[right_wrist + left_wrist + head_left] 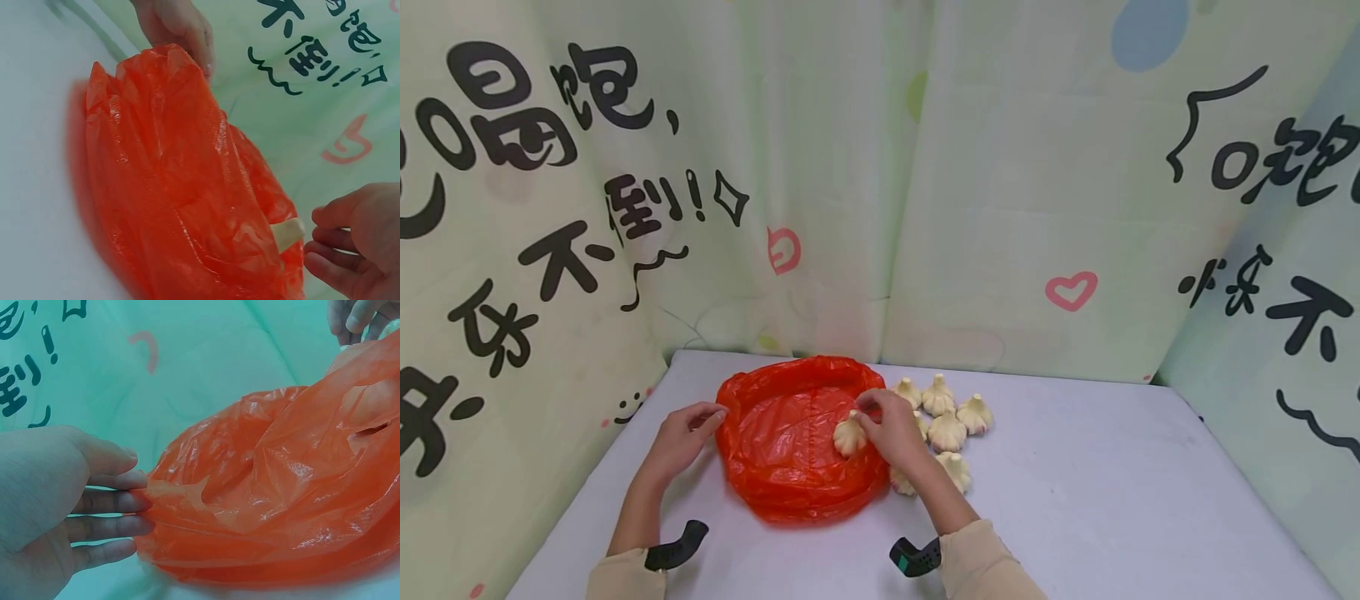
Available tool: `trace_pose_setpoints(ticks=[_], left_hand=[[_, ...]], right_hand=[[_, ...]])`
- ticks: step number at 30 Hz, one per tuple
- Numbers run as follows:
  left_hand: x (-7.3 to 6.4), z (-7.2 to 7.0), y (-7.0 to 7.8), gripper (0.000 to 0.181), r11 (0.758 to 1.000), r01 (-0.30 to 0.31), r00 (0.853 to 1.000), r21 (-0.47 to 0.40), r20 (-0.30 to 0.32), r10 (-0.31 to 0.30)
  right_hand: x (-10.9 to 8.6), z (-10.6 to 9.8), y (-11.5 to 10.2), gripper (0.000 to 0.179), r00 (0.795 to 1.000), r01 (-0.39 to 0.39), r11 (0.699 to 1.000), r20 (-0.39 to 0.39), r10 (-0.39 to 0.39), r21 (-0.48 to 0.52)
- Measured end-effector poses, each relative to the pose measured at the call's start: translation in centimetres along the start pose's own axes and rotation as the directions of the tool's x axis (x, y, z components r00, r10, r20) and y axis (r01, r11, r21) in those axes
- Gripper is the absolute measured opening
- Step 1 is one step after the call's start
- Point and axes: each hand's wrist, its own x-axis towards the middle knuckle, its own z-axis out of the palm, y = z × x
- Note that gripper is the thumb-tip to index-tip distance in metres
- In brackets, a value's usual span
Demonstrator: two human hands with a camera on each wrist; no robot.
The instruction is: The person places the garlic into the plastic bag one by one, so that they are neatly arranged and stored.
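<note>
A red plastic bag (790,425) stands on the table with its mouth spread wide and its rim folded outward. My left hand (681,437) is at the bag's left rim, its fingertips touching the plastic; in the left wrist view those fingers (106,525) are nearly straight. Over the right rim reaches my right hand (891,425), thumb and fingers bent loosely. One garlic bulb (848,437) shows within the bag's mouth, just by that thumb. In the right wrist view its pale stem (287,234) pokes above the rim, a small gap from the fingertips (320,217).
Several more garlic bulbs (947,432) lie on the white table (1090,492) right of the bag, some partly hidden behind my right hand and forearm. A printed curtain (985,208) hangs behind the table and along its sides. Each wrist wears a black camera band (677,546).
</note>
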Motion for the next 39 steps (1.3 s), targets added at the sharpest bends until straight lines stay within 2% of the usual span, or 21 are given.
trace_pose_setpoints(ticks=[8,20,28,35,39], left_hand=[[-0.1,0.1,0.3,0.043,1.0,-0.015,1.0,-0.006,0.011,0.015],[-0.2,0.2,-0.2,0.044,0.999,-0.039,0.999,0.004,-0.001,0.039],[-0.2,0.4,0.0,0.044,0.997,-0.071,0.997,-0.003,-0.001,0.071],[-0.1,0.5,0.0,0.044,0.998,-0.07,0.998,0.002,0.008,0.07],[-0.1,0.5,0.0,0.044,0.998,-0.067,0.998,0.005,0.011,0.067]], right_hand=[[-0.3,-1.0,-0.4,0.02,0.999,0.014,1.0,-0.029,-0.014,0.011],[-0.9,-2.6,-0.4,0.02,0.995,0.045,0.998,-0.092,-0.041,0.044],[-1.2,-3.5,-0.3,0.021,0.995,0.006,1.0,-0.103,-0.003,0.03],[-1.6,-4.0,0.2,0.016,0.991,0.041,0.999,-0.131,-0.038,0.022],[-1.9,-4.5,0.5,0.016,0.989,0.034,0.999,-0.142,-0.031,0.017]])
